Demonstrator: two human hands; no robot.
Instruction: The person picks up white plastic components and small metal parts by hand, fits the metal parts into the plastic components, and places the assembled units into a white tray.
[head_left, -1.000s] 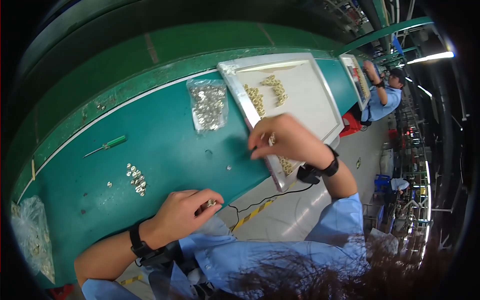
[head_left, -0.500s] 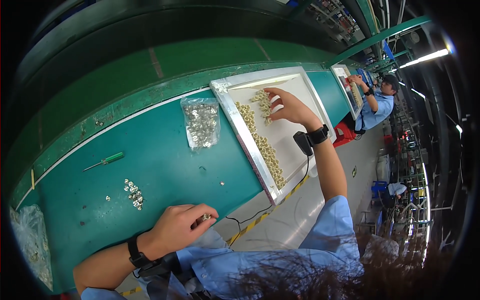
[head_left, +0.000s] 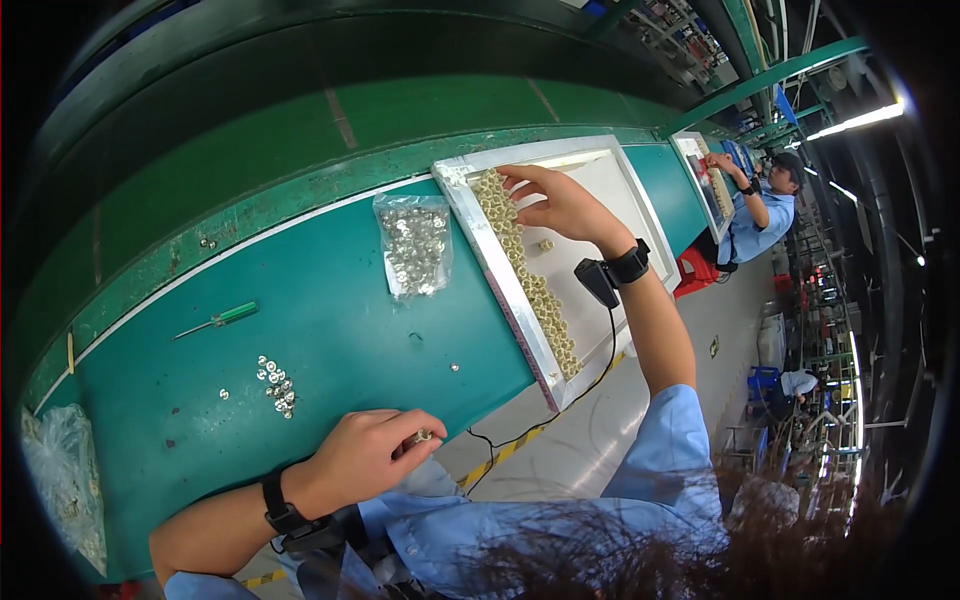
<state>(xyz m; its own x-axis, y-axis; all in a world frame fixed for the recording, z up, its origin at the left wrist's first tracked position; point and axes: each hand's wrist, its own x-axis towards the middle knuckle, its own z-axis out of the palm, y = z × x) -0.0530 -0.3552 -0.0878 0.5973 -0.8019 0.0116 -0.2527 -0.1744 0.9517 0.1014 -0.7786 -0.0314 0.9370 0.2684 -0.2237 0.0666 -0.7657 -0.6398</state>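
My left hand (head_left: 365, 455) is closed near the bench's front edge, with a small pale ring-shaped part (head_left: 420, 437) pinched between thumb and forefinger. Over a white tray with a light frame (head_left: 462, 225), my right hand (head_left: 568, 208) has its fingers apart. Its fingertips rest against the upper end of a band of small beige knobbly parts (head_left: 540, 305). Those parts line the tray's left side, several deep. One loose beige part (head_left: 546, 245) lies on the tray floor beneath my right palm.
On the green bench (head_left: 330, 300) lie a clear bag of silvery parts (head_left: 416, 248), a green-handled screwdriver (head_left: 235, 313) and scattered small metal parts (head_left: 277, 385). Another plastic bag (head_left: 65, 480) sits at the far left. A co-worker (head_left: 762, 215) works at another tray (head_left: 700, 180).
My right hand has moved left, and the beige cluster by its fingers now adjoins the band at the tray's side. One part stays apart. The left hand keeps its grip.
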